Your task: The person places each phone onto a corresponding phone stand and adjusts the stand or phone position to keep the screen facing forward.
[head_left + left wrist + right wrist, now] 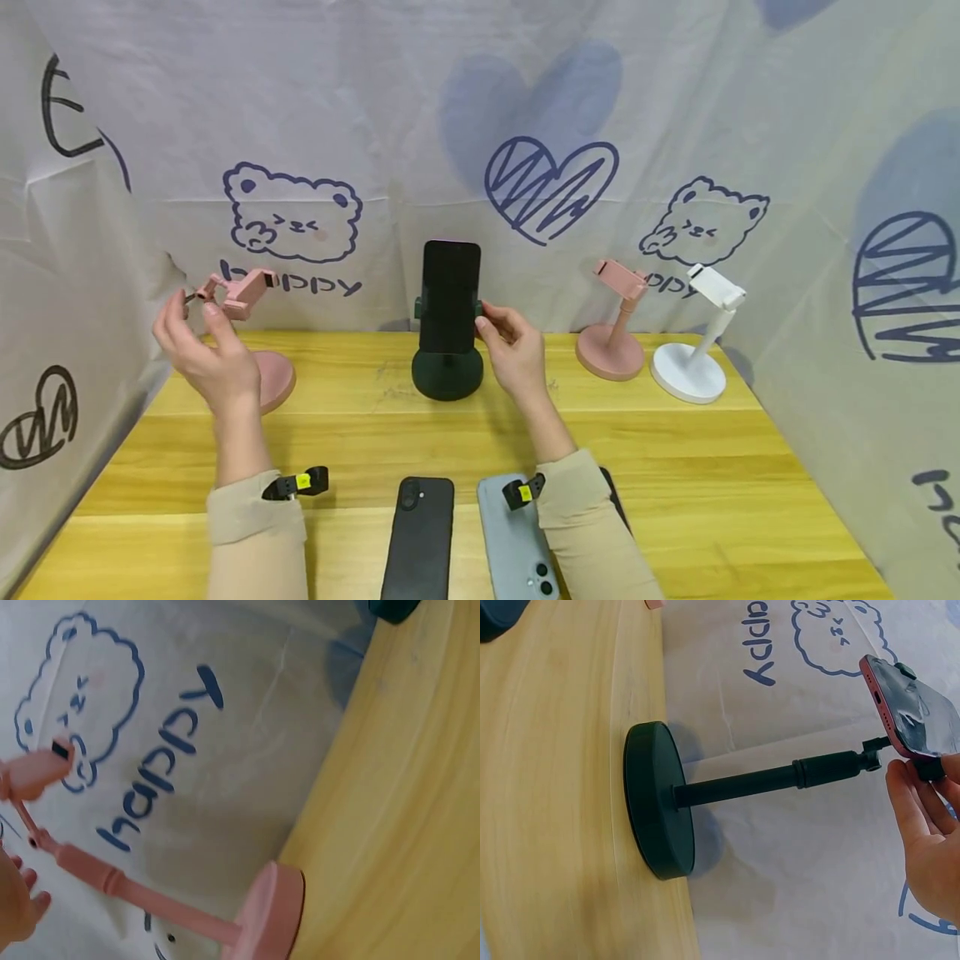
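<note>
A black phone (450,292) stands upright in the clamp of a dark green stand (447,375) at the middle back of the table. My right hand (491,323) is at the phone's right edge, with its fingertips (901,780) against the clamp; the right wrist view shows the phone (911,712) just above them. My left hand (193,329) hovers with relaxed fingers just left of the clamp of a pink stand (242,292). In the left wrist view its fingertips (19,900) lie close to the pink stand's (150,900) neck joint and hold nothing.
A second pink stand (611,350) and a white stand (690,367) are at the back right, both without phones. A black phone (420,533) and a grey-blue phone (517,542) lie flat near the front edge, and another is partly under my right sleeve. Printed cloth walls surround the wooden table (712,467).
</note>
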Demonstrator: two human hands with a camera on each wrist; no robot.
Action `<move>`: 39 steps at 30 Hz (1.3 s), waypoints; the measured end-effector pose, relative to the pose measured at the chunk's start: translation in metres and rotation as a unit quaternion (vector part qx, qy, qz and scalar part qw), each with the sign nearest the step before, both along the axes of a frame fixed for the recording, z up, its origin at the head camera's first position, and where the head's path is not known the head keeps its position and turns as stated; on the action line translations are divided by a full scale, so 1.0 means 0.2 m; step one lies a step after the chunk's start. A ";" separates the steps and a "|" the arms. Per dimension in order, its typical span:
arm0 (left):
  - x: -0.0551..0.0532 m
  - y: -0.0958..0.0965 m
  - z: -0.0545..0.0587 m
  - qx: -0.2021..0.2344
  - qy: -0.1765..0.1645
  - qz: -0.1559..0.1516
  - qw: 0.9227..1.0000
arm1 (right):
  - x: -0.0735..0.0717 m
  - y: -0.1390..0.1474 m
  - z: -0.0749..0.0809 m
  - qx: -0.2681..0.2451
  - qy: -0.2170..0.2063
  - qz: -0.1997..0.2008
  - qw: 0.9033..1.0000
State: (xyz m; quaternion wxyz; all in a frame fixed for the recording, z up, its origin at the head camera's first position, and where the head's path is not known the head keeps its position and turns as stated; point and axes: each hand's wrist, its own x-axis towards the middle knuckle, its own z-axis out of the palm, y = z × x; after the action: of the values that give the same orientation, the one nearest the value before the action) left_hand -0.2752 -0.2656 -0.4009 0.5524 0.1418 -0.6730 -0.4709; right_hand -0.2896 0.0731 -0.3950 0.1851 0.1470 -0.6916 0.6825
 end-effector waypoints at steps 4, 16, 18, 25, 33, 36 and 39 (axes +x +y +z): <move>-0.01 -0.07 -0.04 0.055 -0.073 0.001 0.996 | 0.00 0.00 0.00 -0.002 -0.001 0.002 1.000; -0.06 -0.13 -0.11 0.071 -0.211 -0.037 0.974 | 0.00 0.00 0.01 -0.006 -0.009 0.004 1.000; -0.06 -0.13 -0.12 0.068 -0.209 -0.030 0.975 | 0.00 0.01 0.00 -0.006 -0.011 0.007 1.000; -0.07 -0.15 -0.12 0.068 -0.216 -0.027 0.974 | 0.00 0.01 0.00 -0.002 -0.012 0.006 1.000; -0.07 -0.14 -0.10 0.055 -0.209 -0.037 0.976 | 0.00 0.01 0.01 0.009 -0.023 0.010 1.000; -0.08 -0.12 -0.09 0.039 -0.206 -0.051 0.977 | 0.00 0.01 0.02 0.011 -0.024 0.010 1.000; -0.08 -0.09 -0.10 0.032 -0.199 -0.066 0.977 | 0.00 0.02 0.01 0.011 -0.024 0.012 1.000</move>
State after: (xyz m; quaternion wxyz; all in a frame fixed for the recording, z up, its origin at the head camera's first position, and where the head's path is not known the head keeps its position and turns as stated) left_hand -0.2921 -0.2834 -0.4203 0.3705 0.2054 -0.7616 -0.4905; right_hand -0.2894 0.0764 -0.3924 0.1585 0.1412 -0.7017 0.6801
